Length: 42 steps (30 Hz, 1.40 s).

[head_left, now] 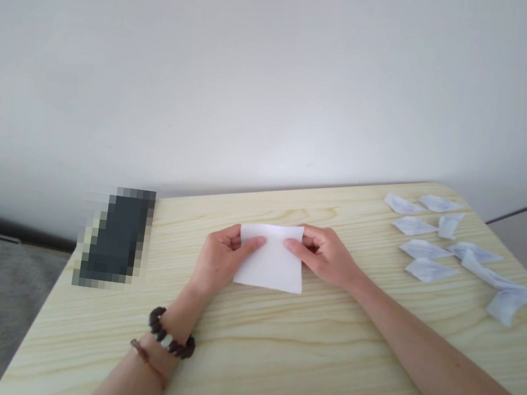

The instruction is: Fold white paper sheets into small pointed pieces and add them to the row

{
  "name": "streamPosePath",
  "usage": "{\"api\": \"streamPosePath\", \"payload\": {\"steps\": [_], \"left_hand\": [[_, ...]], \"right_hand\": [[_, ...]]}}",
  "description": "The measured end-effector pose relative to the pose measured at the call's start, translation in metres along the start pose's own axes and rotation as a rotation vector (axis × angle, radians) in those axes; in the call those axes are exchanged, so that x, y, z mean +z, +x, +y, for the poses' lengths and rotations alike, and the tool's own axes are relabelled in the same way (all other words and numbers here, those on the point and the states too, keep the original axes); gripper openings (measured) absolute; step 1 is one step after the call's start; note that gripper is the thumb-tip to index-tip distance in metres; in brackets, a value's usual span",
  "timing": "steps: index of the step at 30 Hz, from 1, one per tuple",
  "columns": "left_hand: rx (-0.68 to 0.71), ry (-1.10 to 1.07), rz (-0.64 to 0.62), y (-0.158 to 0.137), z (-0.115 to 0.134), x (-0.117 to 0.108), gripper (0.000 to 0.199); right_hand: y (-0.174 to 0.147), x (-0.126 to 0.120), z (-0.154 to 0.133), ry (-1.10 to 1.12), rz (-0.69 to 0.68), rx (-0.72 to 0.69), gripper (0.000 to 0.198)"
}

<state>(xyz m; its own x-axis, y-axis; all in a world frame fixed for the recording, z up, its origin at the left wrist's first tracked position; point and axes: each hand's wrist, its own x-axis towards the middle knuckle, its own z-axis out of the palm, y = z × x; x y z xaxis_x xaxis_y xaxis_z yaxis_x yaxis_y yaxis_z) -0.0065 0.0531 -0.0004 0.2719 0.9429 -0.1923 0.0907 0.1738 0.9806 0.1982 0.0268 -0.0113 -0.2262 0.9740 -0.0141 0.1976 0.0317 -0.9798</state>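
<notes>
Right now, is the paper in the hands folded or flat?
Flat in front: the white paper shows smooth, all corners out. Folds behind: cannot tell.

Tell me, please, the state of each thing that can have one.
white paper: flat, held at both sides
left hand: pinching the paper
right hand: pinching the paper
folded papers: creased, lying on the table
dark object: pixelated, state unclear
beaded bracelet: worn

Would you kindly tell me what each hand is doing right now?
Left hand: closed on the white paper, gripping its left edge.
Right hand: closed on the same paper, gripping its right edge.
</notes>
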Motion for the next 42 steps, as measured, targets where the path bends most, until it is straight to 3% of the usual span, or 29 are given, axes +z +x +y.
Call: {"api": "streamPosePath", "payload": {"steps": [4,9,11,15,18,21,24,30,33,42], "left_hand": [[-0.021,-0.060,-0.121,0.002,0.000,-0.003,0.039],[-0.003,-0.029,-0.054,0.004,-0.002,-0.007,0.030],[-0.007,-0.089,-0.079,0.005,0.000,-0.010,0.033],[-0.119,-0.322,-0.234,0.007,0.006,-0.014,0.061],[-0.117,-0.222,-0.240,0.007,0.010,-0.014,0.057],[-0.057,-0.058,-0.170,0.005,0.010,-0.010,0.040],[-0.034,-0.034,-0.094,0.004,0.008,-0.006,0.036],[-0.011,0.033,-0.060,0.004,0.008,-0.002,0.042],[0.000,0.085,-0.032,0.003,0.008,-0.001,0.044],[-0.010,0.091,-0.013,0.005,0.007,-0.001,0.042]], "right_hand": [[0.000,-0.001,0.001,0.000,0.088,-0.036,0.028],[-0.002,-0.002,0.000,-0.078,-0.026,-0.131,0.026],[-0.002,-0.002,0.001,-0.136,0.006,-0.223,0.027],[0.000,0.000,0.003,-0.267,0.084,-0.482,0.044],[0.001,0.000,0.004,-0.289,0.069,-0.554,0.045],[0.000,-0.003,0.001,-0.225,0.005,-0.489,0.038],[-0.002,-0.005,-0.002,-0.123,-0.057,-0.384,0.039],[-0.002,0.003,-0.005,-0.224,0.096,-0.120,0.032],[0.000,0.005,-0.005,-0.265,0.112,-0.122,0.022],[0.001,0.004,-0.002,-0.276,0.089,-0.144,0.019]]}}
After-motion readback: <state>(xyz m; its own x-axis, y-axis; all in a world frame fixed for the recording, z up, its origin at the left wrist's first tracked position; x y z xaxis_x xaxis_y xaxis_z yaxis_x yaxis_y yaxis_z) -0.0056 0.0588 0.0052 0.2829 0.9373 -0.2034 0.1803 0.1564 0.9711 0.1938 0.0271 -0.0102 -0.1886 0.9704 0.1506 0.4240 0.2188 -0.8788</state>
